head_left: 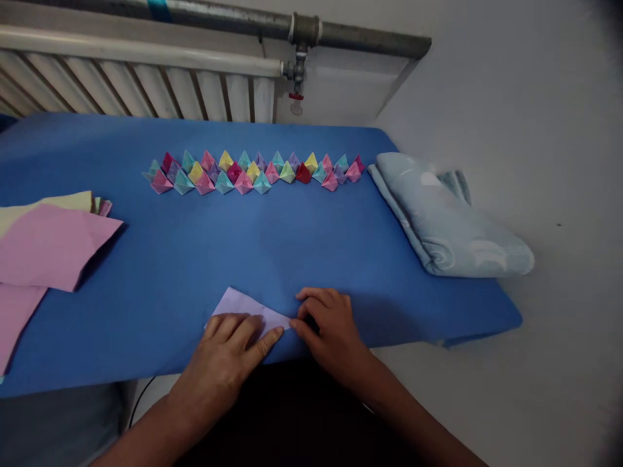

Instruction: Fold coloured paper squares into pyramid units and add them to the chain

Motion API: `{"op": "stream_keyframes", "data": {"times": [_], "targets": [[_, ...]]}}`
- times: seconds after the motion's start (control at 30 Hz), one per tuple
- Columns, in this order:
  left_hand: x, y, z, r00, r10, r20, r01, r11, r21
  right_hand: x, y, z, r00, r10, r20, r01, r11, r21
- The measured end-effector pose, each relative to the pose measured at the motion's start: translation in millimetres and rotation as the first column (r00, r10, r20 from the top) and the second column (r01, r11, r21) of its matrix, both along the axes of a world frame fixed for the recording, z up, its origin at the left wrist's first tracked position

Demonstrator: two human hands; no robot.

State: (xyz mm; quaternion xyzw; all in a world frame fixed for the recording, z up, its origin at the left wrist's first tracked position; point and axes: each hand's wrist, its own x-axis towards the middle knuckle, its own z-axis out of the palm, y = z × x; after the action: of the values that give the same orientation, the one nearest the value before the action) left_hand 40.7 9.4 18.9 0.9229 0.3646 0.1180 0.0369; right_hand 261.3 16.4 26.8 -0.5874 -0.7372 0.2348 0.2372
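A folded sheet of lavender paper (234, 301) lies near the front edge of the blue table, narrowing to a pointed corner on the right. My left hand (228, 344) rests over its lower part, fingers bent and thumb stretched along the lower edge, holding it down. Part of the paper is hidden under this hand. At the pointed right corner, my right hand (331, 327) has its thumb tip on the paper, with the fingers curled close above; the exact grip there is hard to see.
Several small folded paper pieces (244, 182) in many colours stand in rows across the blue table (311, 240). Pink paper sheets (53, 246) and a yellow sheet (73, 201) lie at left. A folded light-blue blanket (448, 220) is at right. Behind are a radiator (209, 94) and a pipe (360, 37).
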Motion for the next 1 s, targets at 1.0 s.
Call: {"op": "stream_keyframes", "data": {"times": [1.0], "targets": [[-9.1, -32.5, -6.3, 0.987, 0.045, 0.151, -0.076, 0.975, 0.208, -18.6, -12.7, 12.3, 0.949, 0.231, 0.216, -0.239, 0.971, 0.011]]}}
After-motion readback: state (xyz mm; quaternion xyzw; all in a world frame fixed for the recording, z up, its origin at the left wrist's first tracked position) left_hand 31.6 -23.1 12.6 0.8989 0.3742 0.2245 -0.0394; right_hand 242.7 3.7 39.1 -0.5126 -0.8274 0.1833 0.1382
